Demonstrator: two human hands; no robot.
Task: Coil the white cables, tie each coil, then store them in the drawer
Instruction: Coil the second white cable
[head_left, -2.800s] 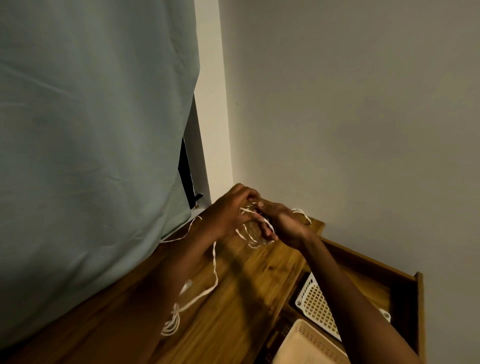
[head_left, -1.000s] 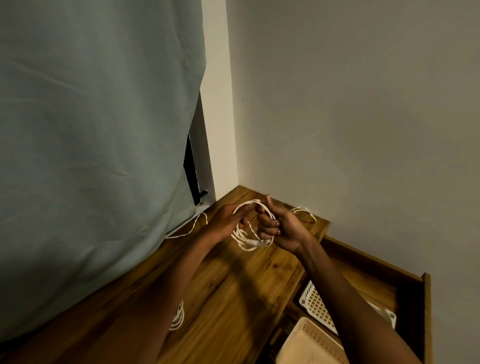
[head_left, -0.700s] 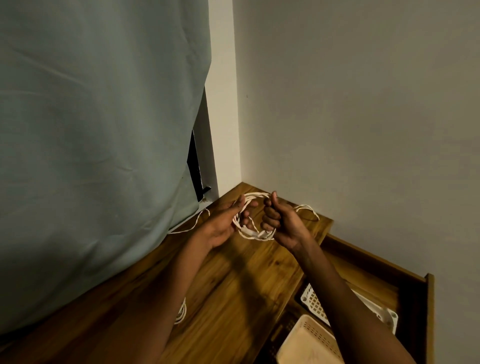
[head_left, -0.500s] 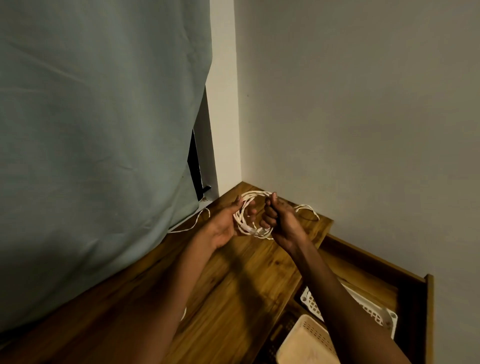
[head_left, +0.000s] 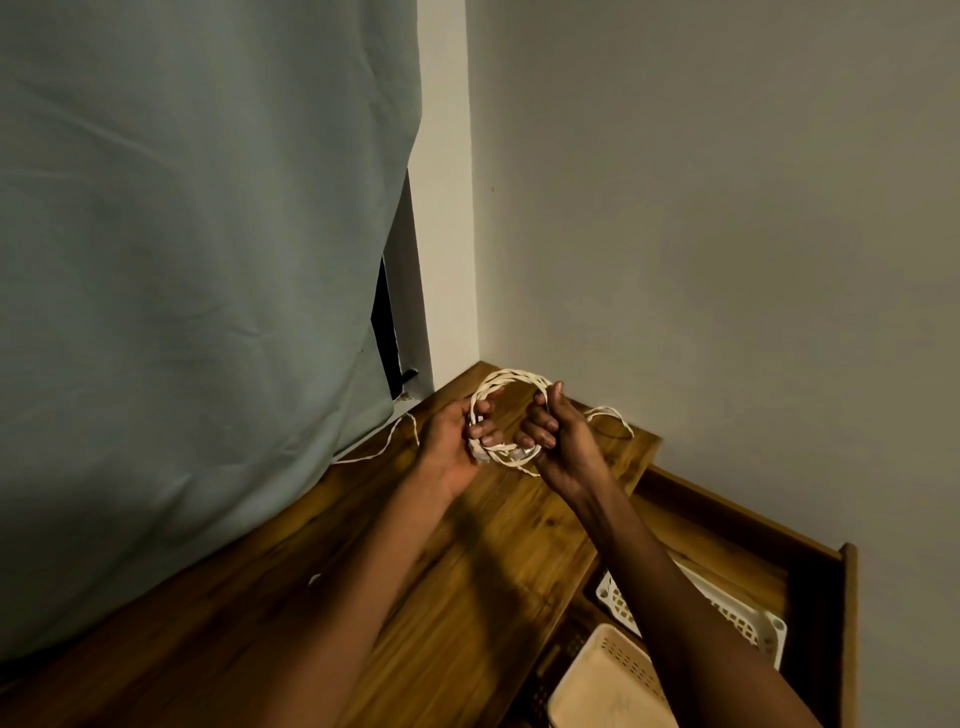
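- The left hand (head_left: 454, 441) is gripping the left side of a coiled white cable (head_left: 511, 379), with its fingers curling through the loop.
- The right hand (head_left: 558, 441) is gripping the right side of the same coil, fingers curled round the strands and thumb pointing up.
- The coil is being held upright between the two hands, above the far corner of the wooden counter (head_left: 467, 597).
- A loose white cable (head_left: 387, 449) is lying on the counter to the left of the hands, running toward the grey-green curtain (head_left: 197, 260).
- Another cable loop (head_left: 610, 415) is showing behind the right hand, near the counter's far edge.
- An open wooden drawer (head_left: 821, 597) is sitting to the right of the counter, holding a white perforated basket (head_left: 748, 623) and a beige basket (head_left: 608, 680).
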